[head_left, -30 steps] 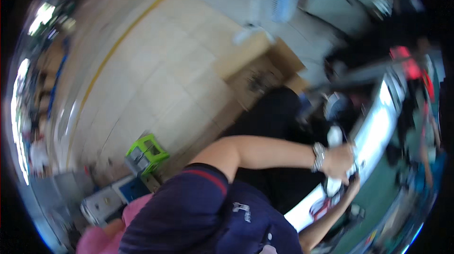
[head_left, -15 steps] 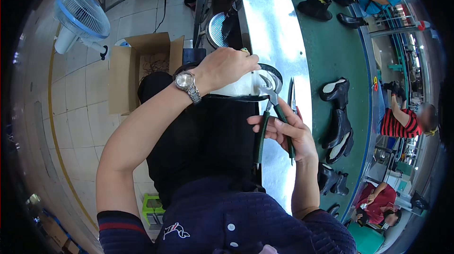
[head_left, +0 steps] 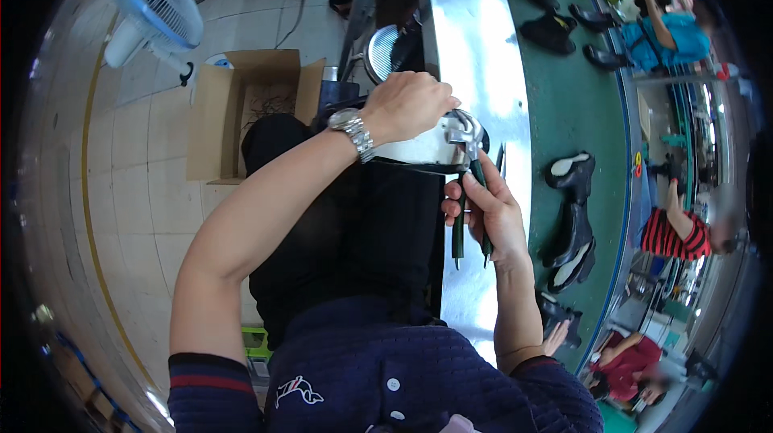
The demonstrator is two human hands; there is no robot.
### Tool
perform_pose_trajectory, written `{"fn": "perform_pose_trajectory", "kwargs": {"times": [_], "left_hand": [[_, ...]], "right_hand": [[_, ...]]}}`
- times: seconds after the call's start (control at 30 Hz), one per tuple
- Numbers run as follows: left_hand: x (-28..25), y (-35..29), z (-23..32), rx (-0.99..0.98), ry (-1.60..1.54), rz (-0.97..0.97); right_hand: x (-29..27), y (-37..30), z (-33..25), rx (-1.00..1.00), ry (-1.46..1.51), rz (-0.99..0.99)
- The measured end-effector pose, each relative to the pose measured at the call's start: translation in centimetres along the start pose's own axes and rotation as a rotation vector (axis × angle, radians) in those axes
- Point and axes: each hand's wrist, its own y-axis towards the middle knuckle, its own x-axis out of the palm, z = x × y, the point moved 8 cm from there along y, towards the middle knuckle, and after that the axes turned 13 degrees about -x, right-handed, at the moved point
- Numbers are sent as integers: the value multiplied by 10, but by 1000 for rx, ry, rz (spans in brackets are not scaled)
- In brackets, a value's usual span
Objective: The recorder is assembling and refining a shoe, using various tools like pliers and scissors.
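Across my lap lies a black boot, its white underside (head_left: pixel 413 151) turned up and its toe pointing toward the metal bench. My left hand (head_left: pixel 409 104), with a silver watch (head_left: pixel 351 122) at the wrist, is closed over the far edge of the boot; its fingertips are near the toe. In my right hand (head_left: pixel 501 214) is a pair of pincers with dark green handles (head_left: pixel 459 227), the fingers wrapped round them. The metal pincer head (head_left: pixel 466 131) is at the boot's toe. Whether its jaws bite on anything is too small to tell.
A shiny metal bench (head_left: pixel 483 54) runs along my right side, beside a green conveyor (head_left: pixel 596 103) carrying several black boots (head_left: pixel 568 232). An open cardboard box (head_left: pixel 211 127) with scraps and a fan (head_left: pixel 157 6) stand left. Several people sit beyond the conveyor.
My right fingers have closed round the pincers, and the handles are closer together. Both hands sit slightly farther right in view. Another person's hand now shows by the near boots.
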Motion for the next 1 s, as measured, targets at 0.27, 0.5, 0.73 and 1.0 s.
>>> {"fn": "perform_pose_trajectory", "kwargs": {"times": [0.27, 0.5, 0.73, 1.0], "left_hand": [[-6, 4, -7, 37, -145, -166], [-2, 4, 25, 251, 146, -68], [-8, 39, -15, 120, -110, -401], [-6, -77, 23, -77, 304, 96]], "right_hand": [[-10, 10, -16, -94, -371, -62], [-2, 3, -32, -12, -531, -173], [4, 15, -43, 27, -718, -294], [5, 21, -62, 292, -791, -370]]}}
